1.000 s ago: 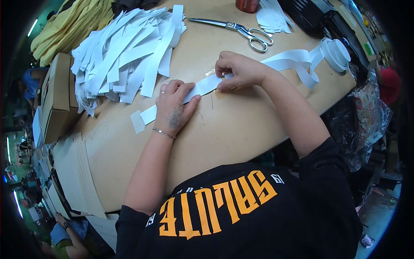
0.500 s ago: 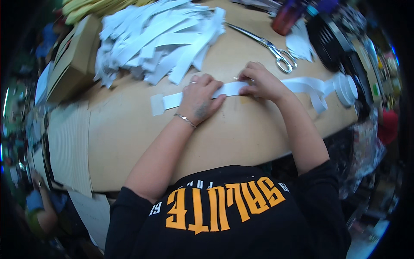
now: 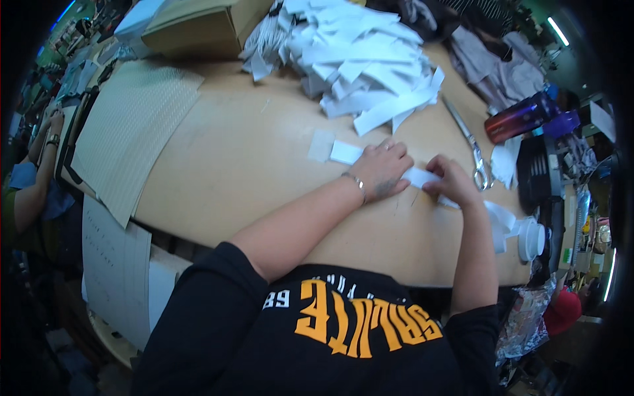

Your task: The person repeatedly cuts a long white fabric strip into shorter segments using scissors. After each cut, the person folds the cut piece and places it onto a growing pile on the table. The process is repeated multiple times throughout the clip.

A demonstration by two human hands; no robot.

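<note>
A flat white band (image 3: 346, 152) lies across the table, its left end beside a translucent patch of tape (image 3: 321, 146). My left hand (image 3: 386, 170) presses on the band with fingers bent and close together, hiding a stretch of it. Just to the right, my right hand (image 3: 456, 181) pinches the same band between thumb and fingers. Past that hand the band runs in loose loops to a white roll (image 3: 531, 239) at the table's right edge. Scissors (image 3: 470, 142) lie beyond my right hand, handles toward me.
At the far side is a heap of cut white strips (image 3: 363, 59), with a cardboard box (image 3: 198, 30) left of it. A purple-red bottle (image 3: 518, 119) lies at the right near a black device (image 3: 538, 171). Ridged cream sheet (image 3: 132, 125) covers the left end. Another person's arm (image 3: 43, 158) shows far left.
The view has turned left, so the table's contents appear shifted right. My right hand has come closer to my left hand along the band. The left hand still presses the band.
</note>
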